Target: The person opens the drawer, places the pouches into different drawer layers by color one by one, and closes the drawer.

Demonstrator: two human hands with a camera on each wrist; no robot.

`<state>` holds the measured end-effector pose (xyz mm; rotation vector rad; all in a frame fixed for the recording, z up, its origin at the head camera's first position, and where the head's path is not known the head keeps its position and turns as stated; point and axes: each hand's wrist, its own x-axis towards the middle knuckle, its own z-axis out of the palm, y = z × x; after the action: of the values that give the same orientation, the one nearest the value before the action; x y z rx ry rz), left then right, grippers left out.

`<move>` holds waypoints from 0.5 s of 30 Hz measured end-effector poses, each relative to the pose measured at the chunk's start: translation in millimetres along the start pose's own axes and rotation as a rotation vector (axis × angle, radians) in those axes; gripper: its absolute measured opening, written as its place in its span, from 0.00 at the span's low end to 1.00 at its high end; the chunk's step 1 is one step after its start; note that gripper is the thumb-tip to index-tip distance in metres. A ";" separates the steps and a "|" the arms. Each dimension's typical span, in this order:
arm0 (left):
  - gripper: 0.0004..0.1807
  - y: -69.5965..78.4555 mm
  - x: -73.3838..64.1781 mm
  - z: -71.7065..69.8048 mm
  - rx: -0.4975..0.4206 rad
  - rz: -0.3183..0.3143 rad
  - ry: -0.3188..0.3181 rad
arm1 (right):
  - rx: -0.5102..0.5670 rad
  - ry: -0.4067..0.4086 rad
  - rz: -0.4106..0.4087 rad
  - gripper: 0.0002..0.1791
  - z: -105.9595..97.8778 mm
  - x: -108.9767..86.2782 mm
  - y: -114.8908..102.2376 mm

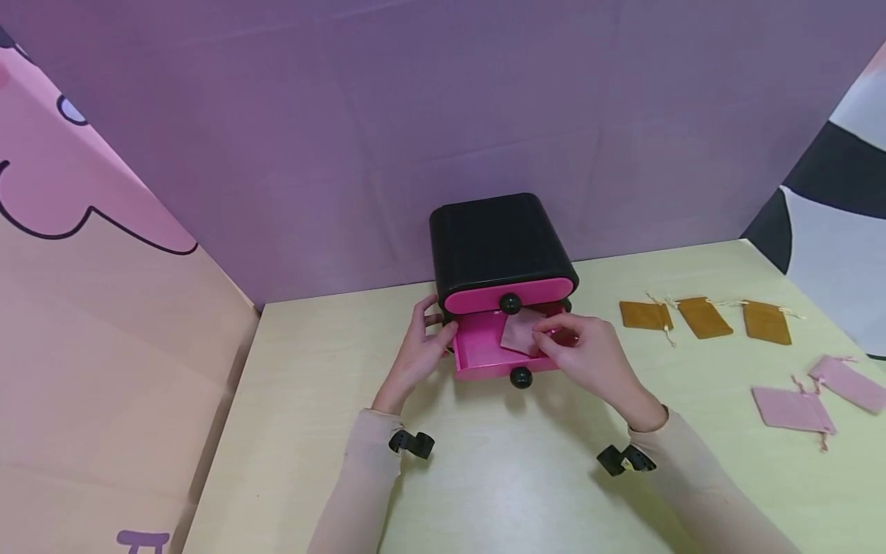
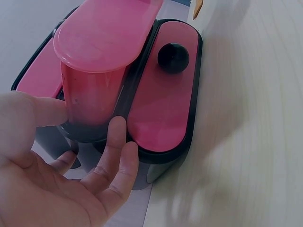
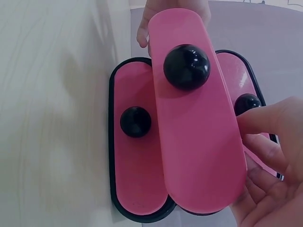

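A small black cabinet (image 1: 498, 238) with pink drawers stands against the back cloth. Its middle drawer (image 1: 476, 345) is pulled out, a round black knob (image 1: 521, 377) on its front. Inside the drawer lies a pale pink pouch (image 1: 516, 332), slightly turned. My right hand (image 1: 591, 358) pinches the pouch's right side between thumb and forefinger. At the cabinet's left, my left hand (image 1: 418, 346) rests against the side, fingers spread; in the left wrist view its fingertips (image 2: 117, 126) touch the black frame beside the drawer. The right wrist view shows the drawer front (image 3: 199, 137), which hides the pouch.
On the table's right lie several brown drawstring pouches (image 1: 704, 318) in a row, with two pink pouches (image 1: 792, 408) nearer the front. The top drawer (image 1: 477, 298) is closed, and so is the bottom drawer (image 3: 137, 165). Purple cloth (image 1: 332, 154) hangs behind the table.
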<state>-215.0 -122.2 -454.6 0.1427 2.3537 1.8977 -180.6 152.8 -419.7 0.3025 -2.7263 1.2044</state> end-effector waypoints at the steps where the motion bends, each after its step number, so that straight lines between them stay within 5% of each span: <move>1: 0.37 -0.2 0.2 -0.1 0.000 0.001 0.000 | 0.010 0.003 0.001 0.09 -0.5 -0.7 -0.1; 15: 0.37 -0.8 1.3 -0.7 0.000 -0.010 0.005 | 0.139 0.101 -0.046 0.08 -1.8 -10.5 2.7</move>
<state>-216.4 -122.8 -455.3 0.1259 2.3530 1.8953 -171.0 157.1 -422.6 0.3099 -2.5418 1.3610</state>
